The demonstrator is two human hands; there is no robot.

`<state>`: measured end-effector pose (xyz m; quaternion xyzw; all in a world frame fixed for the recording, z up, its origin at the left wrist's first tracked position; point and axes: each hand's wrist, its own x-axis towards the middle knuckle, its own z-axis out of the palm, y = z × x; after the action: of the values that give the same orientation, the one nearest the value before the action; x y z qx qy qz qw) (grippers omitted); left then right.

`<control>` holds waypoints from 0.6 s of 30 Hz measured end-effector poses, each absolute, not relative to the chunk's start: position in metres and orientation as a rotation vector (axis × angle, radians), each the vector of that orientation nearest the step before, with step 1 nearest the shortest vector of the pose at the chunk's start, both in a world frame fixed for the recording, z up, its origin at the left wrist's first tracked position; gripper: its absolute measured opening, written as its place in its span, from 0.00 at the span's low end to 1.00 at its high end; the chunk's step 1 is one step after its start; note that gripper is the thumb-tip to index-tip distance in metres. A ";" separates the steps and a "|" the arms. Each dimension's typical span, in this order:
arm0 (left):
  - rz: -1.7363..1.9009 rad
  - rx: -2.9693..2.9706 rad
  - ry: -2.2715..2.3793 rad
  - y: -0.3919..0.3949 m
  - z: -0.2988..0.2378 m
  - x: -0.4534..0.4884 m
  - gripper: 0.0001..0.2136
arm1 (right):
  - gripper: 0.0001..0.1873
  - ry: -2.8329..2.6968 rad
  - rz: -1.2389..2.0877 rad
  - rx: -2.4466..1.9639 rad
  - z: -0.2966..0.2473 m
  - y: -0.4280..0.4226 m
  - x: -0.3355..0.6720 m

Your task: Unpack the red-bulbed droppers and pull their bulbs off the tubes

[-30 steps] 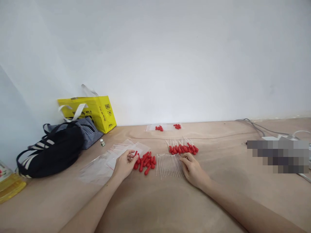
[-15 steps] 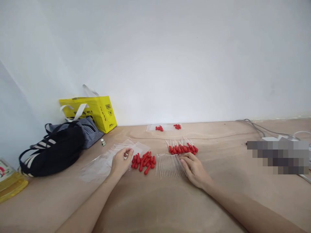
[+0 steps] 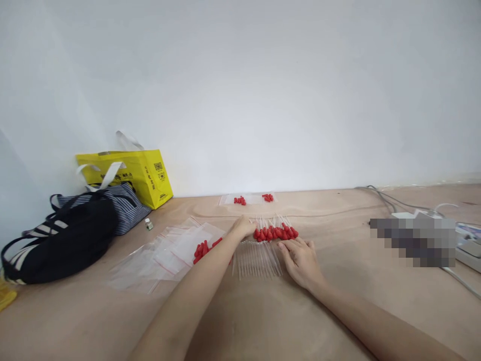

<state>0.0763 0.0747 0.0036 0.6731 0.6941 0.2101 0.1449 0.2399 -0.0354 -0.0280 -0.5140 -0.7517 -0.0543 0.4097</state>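
Note:
My left hand point(image 3: 242, 228) reaches across the loose red rubber bulbs point(image 3: 201, 250) to the left end of a row of droppers point(image 3: 276, 233). Their red bulbs point toward me and their clear tubes point away; the hand's fingers are mostly hidden. Resting on the table, my right hand point(image 3: 301, 258) has its fingers stretched out beside the right end of that row. Between my hands, closer to me, lies a row of bare clear dropper tubes point(image 3: 257, 260). My left forearm covers part of the loose bulbs.
Clear zip bags point(image 3: 165, 255) are spread on the left. Near the wall lies a bag with red bulbs and tubes point(image 3: 251, 199). A small bottle point(image 3: 149, 224), a black bag point(image 3: 67, 245) and a yellow bag point(image 3: 158, 175) stand at left; cables point(image 3: 387, 198) run at right.
My left hand has moved right and away from me, from beside the loose bulbs to the dropper row's left end. My right hand stays by the row; the view has shifted slightly right.

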 end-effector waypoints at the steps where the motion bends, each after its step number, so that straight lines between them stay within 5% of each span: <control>1: 0.588 1.914 2.003 0.078 0.002 0.080 0.06 | 0.17 -1.895 -0.137 -1.298 -0.028 -0.035 0.240; 10: 0.777 1.922 1.930 0.061 0.025 0.049 0.18 | 0.18 -1.895 -0.191 -1.265 -0.028 -0.035 0.239; 18: 0.872 2.468 1.350 -0.040 0.013 0.009 0.07 | 0.14 -1.882 -0.283 -1.098 -0.027 -0.039 0.233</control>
<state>0.0090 -0.0401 0.0132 0.8340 0.4561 0.2946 0.0979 0.2331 -0.0393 -0.0266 -0.4452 -0.7628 -0.1145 0.4548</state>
